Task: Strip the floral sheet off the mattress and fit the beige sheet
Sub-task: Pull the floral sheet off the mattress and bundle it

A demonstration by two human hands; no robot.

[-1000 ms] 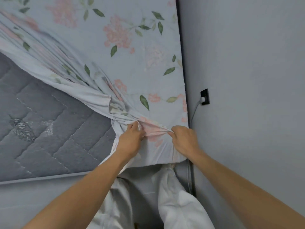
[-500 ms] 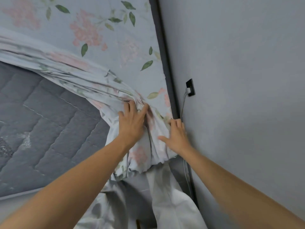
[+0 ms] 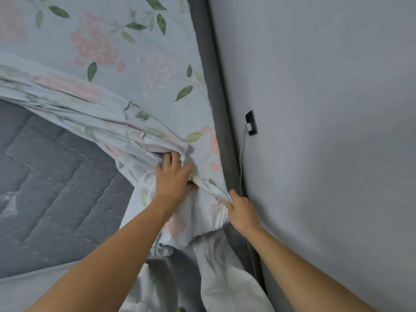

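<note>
Grey quilted mattress (image 3: 56,188) half-bared, both hands (image 3: 174,179) (image 3: 242,211) gripping bunched floral sheet (image 3: 135,64).

Home bedroom; grey quilted mattress (image 3: 56,181) bare left of left hand (image 3: 173,181); floral sheet (image 3: 135,70) with pink blossoms, green leaves spread beyond hand, bunched beside it; grey padded bed frame edge (image 3: 213,86) against plain pale wall (image 3: 326,131); wall socket (image 3: 251,122) with white plug and cable (image 3: 242,158) above right hand (image 3: 242,212).
</note>
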